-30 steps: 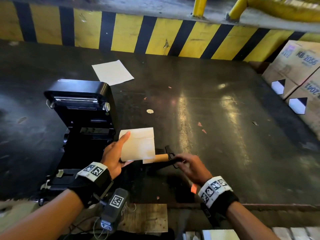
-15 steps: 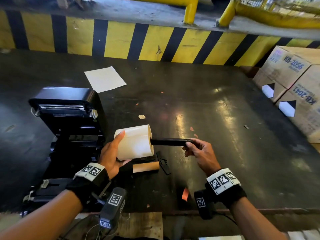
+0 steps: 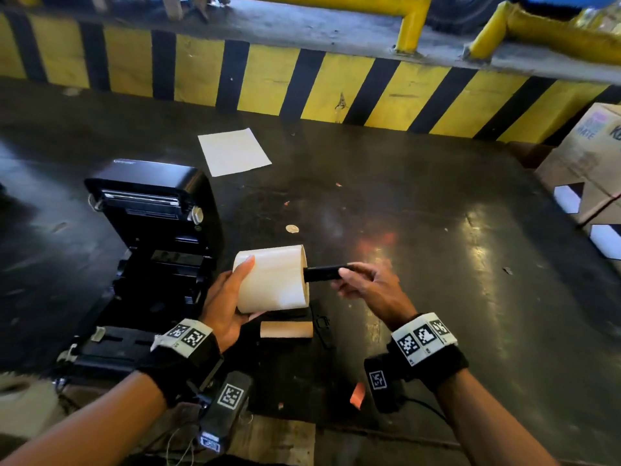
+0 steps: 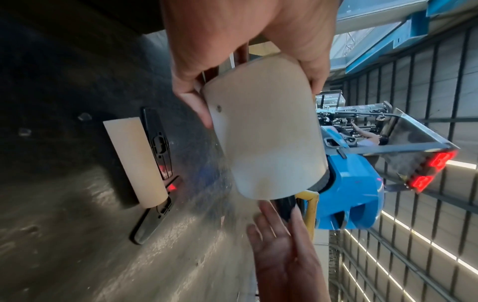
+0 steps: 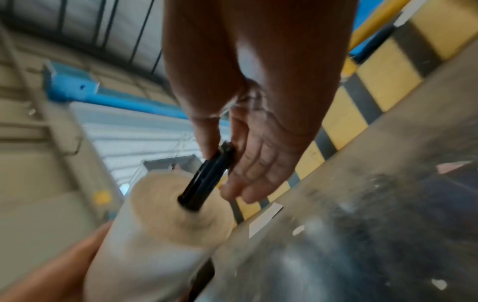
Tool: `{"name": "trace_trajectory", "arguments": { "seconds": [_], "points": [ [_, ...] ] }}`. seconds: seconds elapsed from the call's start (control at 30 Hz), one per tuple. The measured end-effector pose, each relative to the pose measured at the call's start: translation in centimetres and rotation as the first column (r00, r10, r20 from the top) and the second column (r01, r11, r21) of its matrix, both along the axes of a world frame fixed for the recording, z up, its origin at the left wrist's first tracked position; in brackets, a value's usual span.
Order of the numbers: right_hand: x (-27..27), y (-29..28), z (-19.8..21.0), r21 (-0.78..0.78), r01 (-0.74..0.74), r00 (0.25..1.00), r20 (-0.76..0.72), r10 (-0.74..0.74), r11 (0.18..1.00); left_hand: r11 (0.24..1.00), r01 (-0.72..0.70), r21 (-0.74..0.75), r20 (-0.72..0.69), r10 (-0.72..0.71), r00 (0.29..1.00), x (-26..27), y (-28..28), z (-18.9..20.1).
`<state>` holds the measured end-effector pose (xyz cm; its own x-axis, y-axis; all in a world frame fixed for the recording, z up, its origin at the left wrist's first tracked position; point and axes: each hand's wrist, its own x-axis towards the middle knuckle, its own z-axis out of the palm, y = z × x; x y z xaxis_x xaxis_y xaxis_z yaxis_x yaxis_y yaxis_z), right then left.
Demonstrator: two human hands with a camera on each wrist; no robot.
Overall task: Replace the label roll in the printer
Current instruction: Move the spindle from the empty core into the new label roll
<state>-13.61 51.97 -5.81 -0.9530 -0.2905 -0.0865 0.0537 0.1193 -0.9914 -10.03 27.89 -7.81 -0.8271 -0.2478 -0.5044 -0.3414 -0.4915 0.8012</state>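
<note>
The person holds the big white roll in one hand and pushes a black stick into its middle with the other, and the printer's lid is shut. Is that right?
Not quite: the printer lid stands open, as the head view shows. The rest holds: the left hand holds the white roll, and the right hand pushes the black stick into its middle.

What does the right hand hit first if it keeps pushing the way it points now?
Likely the end face of the label roll. The right hand pinches the black spindle, already partly in the core, and points along it toward the roll that the left hand holds.
</note>
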Motion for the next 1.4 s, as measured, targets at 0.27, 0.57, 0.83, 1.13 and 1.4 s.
{"name": "trace_trajectory", "arguments": {
  "seconds": [0.27, 0.57, 0.83, 1.13, 1.4],
  "points": [
    [-1.1, -2.0, -3.6, 0.278, -0.029, 0.998, 0.057, 0.013, 0.96, 0.997, -0.013, 0.072, 0.037, 0.011, 0.999, 1.9, 0.0, -0.4],
    [-1.4, -3.6, -10.7, 0.899, -0.147, 0.988, 0.111, 0.11, 0.413, 0.955, -0.097, 0.279, 0.015, 0.096, 0.995, 2.8, -1.5, -0.2],
    [-2.3, -3.8, -11.1, 0.826, -0.106, 0.982, 0.175, -0.072, 0.554, 0.954, -0.043, 0.295, -0.011, 0.048, 0.999, 1.5, -2.5, 0.3],
    [-3.5, -4.1, -1.8, 0.137, 0.29, 0.955, 0.025, -0.296, 0.947, 0.961, 0.055, 0.27, -0.062, -0.04, 0.997, -0.9, -2.7, 1.0],
    [-1.9, -7.0, 3.7, 0.392, 0.219, 0.883, -0.469, -0.011, 0.894, 0.985, 0.02, 0.172, -0.031, -0.015, 0.999, -3.2, -1.9, 0.9]
  ]
}}
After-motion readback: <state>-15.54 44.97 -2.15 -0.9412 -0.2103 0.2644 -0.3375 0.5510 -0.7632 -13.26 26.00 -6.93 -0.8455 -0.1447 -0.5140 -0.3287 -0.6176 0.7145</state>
